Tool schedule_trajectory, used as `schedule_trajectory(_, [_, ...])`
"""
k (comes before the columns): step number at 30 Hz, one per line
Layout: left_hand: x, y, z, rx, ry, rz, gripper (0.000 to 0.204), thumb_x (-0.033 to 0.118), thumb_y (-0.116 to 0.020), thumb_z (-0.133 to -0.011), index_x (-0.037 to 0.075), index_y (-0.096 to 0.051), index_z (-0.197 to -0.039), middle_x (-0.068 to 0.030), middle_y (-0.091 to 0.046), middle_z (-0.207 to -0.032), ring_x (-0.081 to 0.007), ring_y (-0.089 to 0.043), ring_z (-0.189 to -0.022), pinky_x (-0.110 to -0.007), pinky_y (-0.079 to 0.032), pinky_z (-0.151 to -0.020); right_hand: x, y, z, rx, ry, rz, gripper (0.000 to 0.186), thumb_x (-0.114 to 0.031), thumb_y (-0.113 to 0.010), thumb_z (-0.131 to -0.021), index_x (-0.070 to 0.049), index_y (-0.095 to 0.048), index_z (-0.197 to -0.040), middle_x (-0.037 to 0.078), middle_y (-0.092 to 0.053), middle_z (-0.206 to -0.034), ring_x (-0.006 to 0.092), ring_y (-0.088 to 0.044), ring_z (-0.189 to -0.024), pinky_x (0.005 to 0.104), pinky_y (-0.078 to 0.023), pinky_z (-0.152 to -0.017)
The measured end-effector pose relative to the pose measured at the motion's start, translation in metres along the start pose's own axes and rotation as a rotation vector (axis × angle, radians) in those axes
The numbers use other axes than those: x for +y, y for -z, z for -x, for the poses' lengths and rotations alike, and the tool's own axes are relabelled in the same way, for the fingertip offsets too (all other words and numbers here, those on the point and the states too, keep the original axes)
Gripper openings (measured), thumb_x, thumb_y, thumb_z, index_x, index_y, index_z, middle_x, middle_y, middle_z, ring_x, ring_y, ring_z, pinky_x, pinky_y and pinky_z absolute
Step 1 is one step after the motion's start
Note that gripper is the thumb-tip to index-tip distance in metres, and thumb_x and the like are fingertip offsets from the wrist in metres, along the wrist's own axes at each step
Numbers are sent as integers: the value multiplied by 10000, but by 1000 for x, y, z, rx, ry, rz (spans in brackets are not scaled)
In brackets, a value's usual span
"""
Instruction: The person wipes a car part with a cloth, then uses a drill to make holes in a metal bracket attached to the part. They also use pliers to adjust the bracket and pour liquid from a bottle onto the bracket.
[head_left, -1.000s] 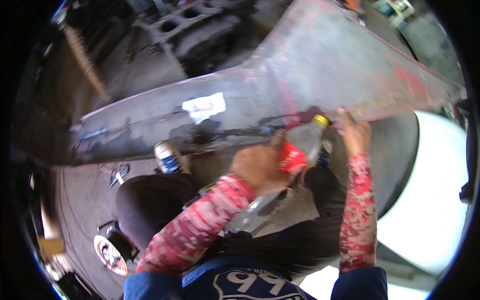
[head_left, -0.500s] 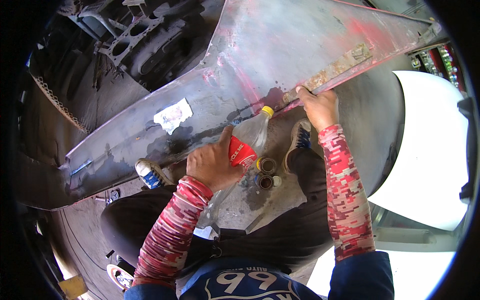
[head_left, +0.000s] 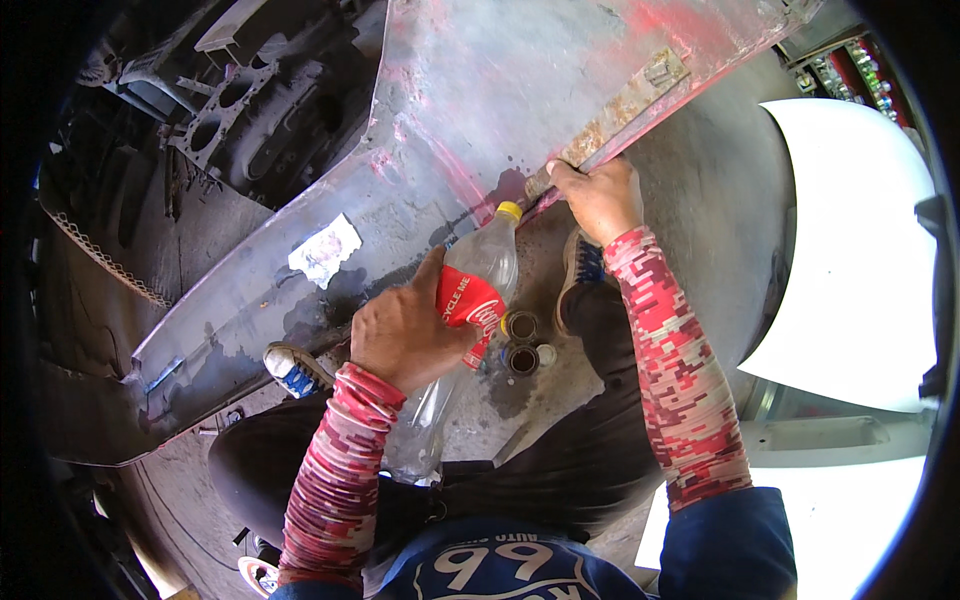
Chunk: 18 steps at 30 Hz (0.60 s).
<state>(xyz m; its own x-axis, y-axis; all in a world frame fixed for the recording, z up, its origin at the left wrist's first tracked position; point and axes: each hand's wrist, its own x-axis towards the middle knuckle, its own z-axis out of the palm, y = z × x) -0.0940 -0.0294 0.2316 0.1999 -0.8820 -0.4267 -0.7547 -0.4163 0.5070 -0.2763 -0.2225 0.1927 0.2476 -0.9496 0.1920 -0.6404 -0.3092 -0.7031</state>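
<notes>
My left hand [head_left: 400, 330] is wrapped round a clear plastic bottle [head_left: 490, 258] with a red label and a yellow cap. The bottle is tilted, its capped end close to the near edge of a large grey metal car panel [head_left: 470, 90] and its base by my lap. My right hand [head_left: 603, 200] grips that edge, thumb on top, beside a rusty strip [head_left: 605, 115]; its other fingers are mostly hidden beneath. Dark wet-looking patches and a torn piece of white paper [head_left: 325, 250] lie on the panel, which bears red paint traces.
Two small open tins [head_left: 522, 360] of dark contents stand on the concrete floor between my feet, a white cap [head_left: 546, 355] beside them. A white curved body panel [head_left: 850, 260] is at right. Dark engine parts [head_left: 240, 120] fill the far left. My shoe [head_left: 296, 370] is at the panel's edge.
The view has swung a little, so the panel, bottle and both hands appear farther left. More of the bottle's base shows. Both hands keep their holds.
</notes>
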Motion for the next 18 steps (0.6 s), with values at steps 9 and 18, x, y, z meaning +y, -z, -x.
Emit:
schedule_trajectory(9, [2, -1, 2, 35, -100, 44, 886, 337, -710, -734, 10, -444, -1513, -254, -733, -931, -418, -736, -880, -476, -580, -841, 2, 1, -1, 7, -30, -4, 347, -297, -754, -831, 24, -700, -709, 240, -660, -681, 404, -707, -711, 447, -547, -661])
schedule_trajectory(18, [-38, -39, 9, 216, -193, 109, 719, 333, -763, -742, 0, -506, -1325, -233, -719, -852, -442, -720, -822, -506, -580, -764, 7, -5, -1, 88, -35, 56, 356, -329, -730, -846, -1, -705, -711, 241, -676, -714, 405, -709, -721, 471, -555, -681])
